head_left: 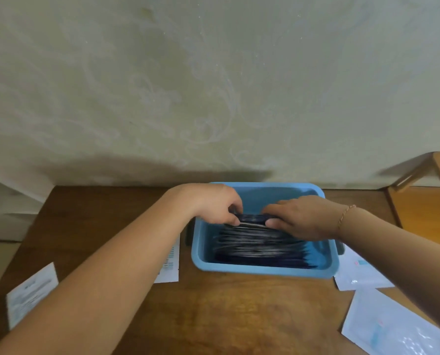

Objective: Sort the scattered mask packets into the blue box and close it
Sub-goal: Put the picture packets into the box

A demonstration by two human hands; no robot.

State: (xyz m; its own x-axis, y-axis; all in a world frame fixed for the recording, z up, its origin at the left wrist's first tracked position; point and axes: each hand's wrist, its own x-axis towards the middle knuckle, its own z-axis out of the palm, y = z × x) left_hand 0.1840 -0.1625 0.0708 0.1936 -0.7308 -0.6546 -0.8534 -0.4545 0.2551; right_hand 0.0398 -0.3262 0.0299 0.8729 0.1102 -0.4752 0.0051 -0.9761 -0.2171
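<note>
Both hands, left hand [217, 204] and right hand [301, 217], grip dark packets [252, 218] over the blue box [262, 271]; crammed, the stack could spill.

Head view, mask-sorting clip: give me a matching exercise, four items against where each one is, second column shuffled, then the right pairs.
Items
1. dark packets
2. blue box
3. bracelet
4. white packet with blue bars

Places
A. on the right wrist
B. on the wooden table, against the far wall
C. stacked on edge inside the box
D. flat on the table, partly under the left forearm

Pairs: 1-C, 2-B, 3-A, 4-D

The left hand and the right hand both grip the far end of the dark stack.
</note>
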